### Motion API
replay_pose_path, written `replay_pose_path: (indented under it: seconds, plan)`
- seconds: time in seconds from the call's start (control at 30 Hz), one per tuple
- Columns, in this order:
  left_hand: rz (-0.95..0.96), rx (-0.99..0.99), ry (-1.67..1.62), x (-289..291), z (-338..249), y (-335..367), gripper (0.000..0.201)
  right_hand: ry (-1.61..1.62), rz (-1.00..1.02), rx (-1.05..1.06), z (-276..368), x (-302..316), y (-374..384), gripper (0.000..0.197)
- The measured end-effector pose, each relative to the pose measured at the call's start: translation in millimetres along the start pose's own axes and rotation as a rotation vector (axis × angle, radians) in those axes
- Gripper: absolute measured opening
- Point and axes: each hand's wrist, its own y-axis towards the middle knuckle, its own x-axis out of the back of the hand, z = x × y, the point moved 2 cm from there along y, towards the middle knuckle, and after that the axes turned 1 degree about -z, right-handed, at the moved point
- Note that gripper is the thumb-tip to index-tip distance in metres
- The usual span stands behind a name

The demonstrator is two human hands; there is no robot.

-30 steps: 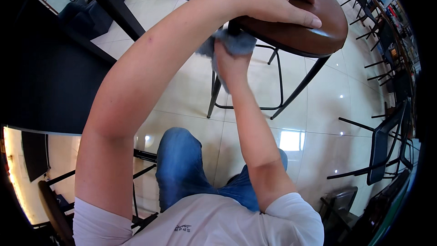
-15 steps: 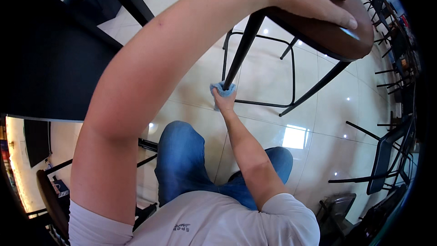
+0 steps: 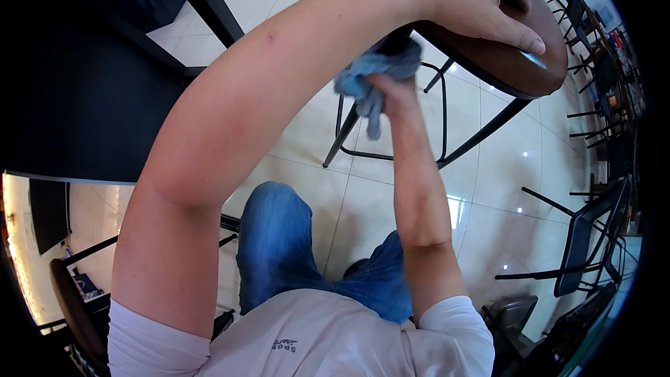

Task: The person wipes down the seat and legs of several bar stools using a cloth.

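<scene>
Wiping, apparently in mid-course: blue-grey cloth [image 3: 377,70] on tall stool [image 3: 509,68]

Clock positions read from the middle of the view, with 12 at the top edge.

Item, tall stool: brown padded seat at 2 o'clock, dark metal legs below, thin black foot ring [image 3: 366,156] joining them low down.

Item, blue-grey cloth: at 1 o'clock, bunched around the upper part of the near leg [image 3: 341,139], just under the seat; a loose tail hangs toward 6. The lower length of that leg shows bare.

Item, right hand [image 3: 396,93]: at 1 o'clock, closed on the cloth, thumb pressed to its near side; the other fingers are largely hidden, so their exact hold cannot be told.

Item, left hand [image 3: 481,1]: between 1 and 2 o'clock, palm down across the seat, holding nothing, thumb stretched apart from loosely bent fingers. It probably steadies the stool; how hard it presses cannot be told.

Condition of work: one leg appears to be in hand, at its top end. The right-hand leg [image 3: 485,131], between 2 and 3 o'clock, has no cloth on it; whether it is finished or waiting cannot be told, since no dirt or damp is visible.

Surroundings: black table [image 3: 77,112] between 9 and 10; black chair [image 3: 576,251] between 3 and 4; pale tiled floor [image 3: 377,202] beneath.
</scene>
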Motion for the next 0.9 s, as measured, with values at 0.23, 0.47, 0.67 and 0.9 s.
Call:
replay_pose_path:
  seconds: [0.23,0.47,0.67,0.9]
  plan:
    - [-0.126,-0.070,0.037,3.1,-1.6,-6.2,0.046,0.219,-0.160,0.108,12.4,-19.1,-20.9,0.033]
    - [-0.053,-0.021,-0.031,6.6,-4.8,0.0,0.042,-0.804,-0.094,0.106,-140.8,24.9,-108.9,0.028]
    - [-0.010,-0.011,-0.124,0.7,-0.7,3.5,0.042,-0.949,-0.076,0.111,-152.5,71.9,-146.6,0.021]
    - [0.011,-0.005,-0.036,3.2,-2.7,1.8,0.046,-0.492,-0.546,-0.031,-72.3,93.0,-137.9,0.025]
